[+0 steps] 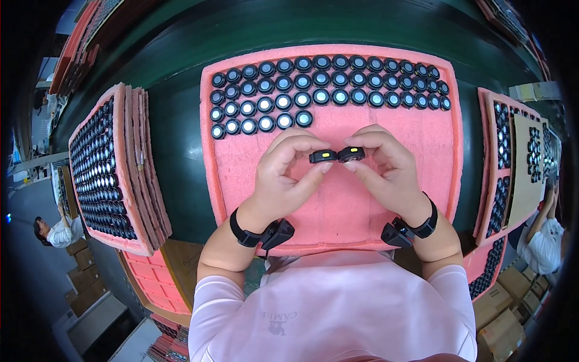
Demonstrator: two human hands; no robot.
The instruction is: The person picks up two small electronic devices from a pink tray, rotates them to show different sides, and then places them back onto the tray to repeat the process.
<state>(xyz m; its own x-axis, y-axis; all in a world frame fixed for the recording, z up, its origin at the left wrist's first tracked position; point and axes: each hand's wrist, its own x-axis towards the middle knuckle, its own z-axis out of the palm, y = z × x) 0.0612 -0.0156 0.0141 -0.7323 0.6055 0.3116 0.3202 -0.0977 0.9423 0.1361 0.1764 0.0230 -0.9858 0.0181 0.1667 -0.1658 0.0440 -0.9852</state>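
Between the thumb and fingers of my left hand is a small round black part, held on edge with a yellow rectangle on its side. My right hand pinches a matching black part, also showing a yellow rectangle. The two parts meet or nearly touch. Both hands are over the bare front of a pink foam tray. Beyond them, several rows of round black parts with pale grey or whitish round centres stand in the tray; the nearest row fills only its left portion.
The tray lies on a dark green surface. To the left is a stack of pink foam trays, the top one full of black parts. More loaded trays and a cardboard sheet stand at right. Two other people appear at the sides.
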